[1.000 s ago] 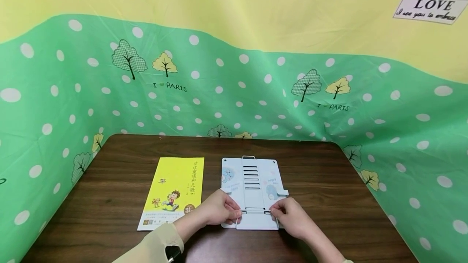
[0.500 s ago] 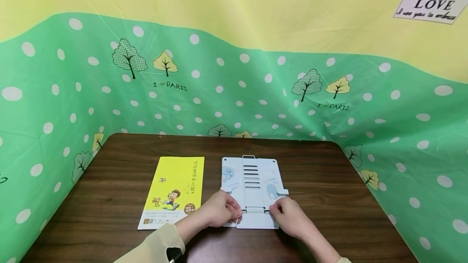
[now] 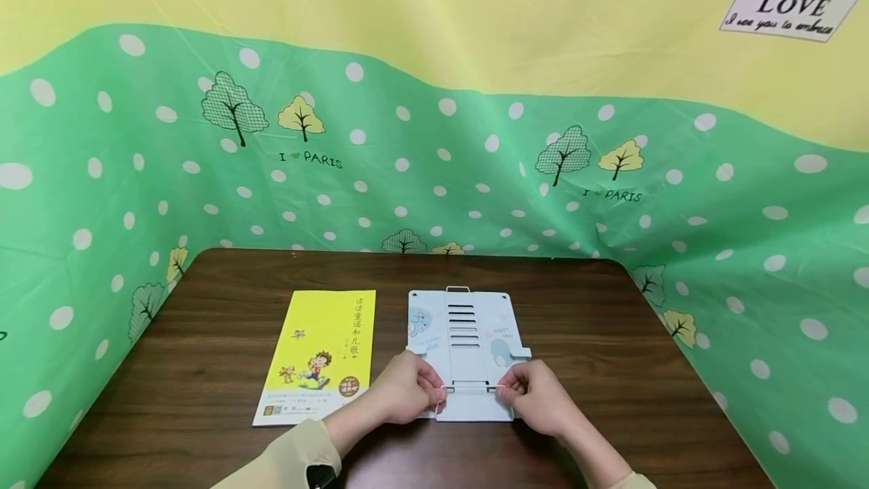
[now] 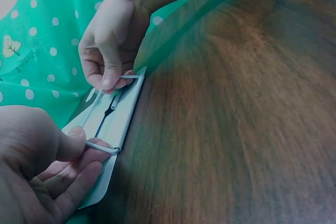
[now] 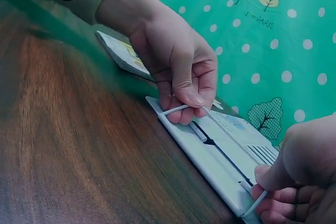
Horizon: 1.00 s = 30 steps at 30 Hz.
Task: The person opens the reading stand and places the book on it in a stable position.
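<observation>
A pale blue-and-white metal book stand [image 3: 468, 402] lies flat on the table, with slots down its middle and cartoon prints on both sides. My left hand [image 3: 410, 389] pinches one side of a thin white wire bracket [image 4: 105, 148] at the stand's near end, between thumb and fingers. Opposite it, my right hand [image 3: 536, 397] pinches the other side of the same bracket. Both wrist views show the wire raised at an angle off the panel, hinged near its front edge. A small side tab [image 3: 520, 352] sticks out beyond the right hand.
Left of the stand lies a yellow children's book [image 3: 326, 338], cover up, partly behind the left forearm. The dark wood table [image 3: 597, 323] meets a green-and-yellow printed cloth [image 3: 434, 172] at its back and sides. A dark band [image 3: 319, 475] circles the left wrist.
Both hands keep their pinch on the wire bracket, with hardly any movement. The whole scene has shifted slightly left in the head view.
</observation>
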### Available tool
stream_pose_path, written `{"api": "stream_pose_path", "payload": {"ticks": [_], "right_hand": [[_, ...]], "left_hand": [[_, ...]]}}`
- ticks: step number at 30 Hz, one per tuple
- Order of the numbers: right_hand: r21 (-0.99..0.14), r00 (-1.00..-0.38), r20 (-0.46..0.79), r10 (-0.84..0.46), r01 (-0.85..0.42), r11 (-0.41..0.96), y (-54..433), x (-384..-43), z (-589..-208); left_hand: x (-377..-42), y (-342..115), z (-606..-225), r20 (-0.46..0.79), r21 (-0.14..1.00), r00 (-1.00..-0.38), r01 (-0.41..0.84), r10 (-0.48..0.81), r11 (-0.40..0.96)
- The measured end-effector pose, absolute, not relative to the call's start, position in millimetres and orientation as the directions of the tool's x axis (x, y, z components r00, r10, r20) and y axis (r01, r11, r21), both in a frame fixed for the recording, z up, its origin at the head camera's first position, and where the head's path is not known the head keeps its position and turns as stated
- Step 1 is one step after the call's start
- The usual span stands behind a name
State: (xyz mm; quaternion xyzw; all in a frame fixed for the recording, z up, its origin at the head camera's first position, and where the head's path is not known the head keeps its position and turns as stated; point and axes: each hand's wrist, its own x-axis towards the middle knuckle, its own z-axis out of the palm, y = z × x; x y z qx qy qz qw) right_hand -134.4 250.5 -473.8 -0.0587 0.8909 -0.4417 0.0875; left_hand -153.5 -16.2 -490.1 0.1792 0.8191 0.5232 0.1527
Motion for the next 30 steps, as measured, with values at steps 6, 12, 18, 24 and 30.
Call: {"api": "stream_pose_path", "payload": {"ticks": [6,12,18,24,30], "right_hand": [[-0.813,-0.986,-0.094,-0.140,-0.005,0.582,252,-132,-475],[-0.831,-0.990,-0.082,-0.116,0.003,0.557,250,-128,-476],[-0.851,-0.993,-0.076,-0.094,0.015,0.524,248,-123,-476],[-0.856,-0.997,-0.050,-0.064,0.010,0.517,246,-118,-476],[-0.851,-0.999,-0.035,-0.027,0.015,0.525,243,-114,-477]], "left_hand": [[-149,-15,-490,-0.034,0.903,-0.906,0.153,0.423,0.401],[-145,-14,-489,-0.020,0.886,-0.918,0.168,0.396,0.432],[-141,-14,-484,0.002,0.882,-0.926,0.180,0.378,0.436],[-138,-15,-484,0.023,0.864,-0.928,0.206,0.372,0.460],[-135,-15,-484,0.089,0.846,-0.922,0.269,0.376,0.460]]}}
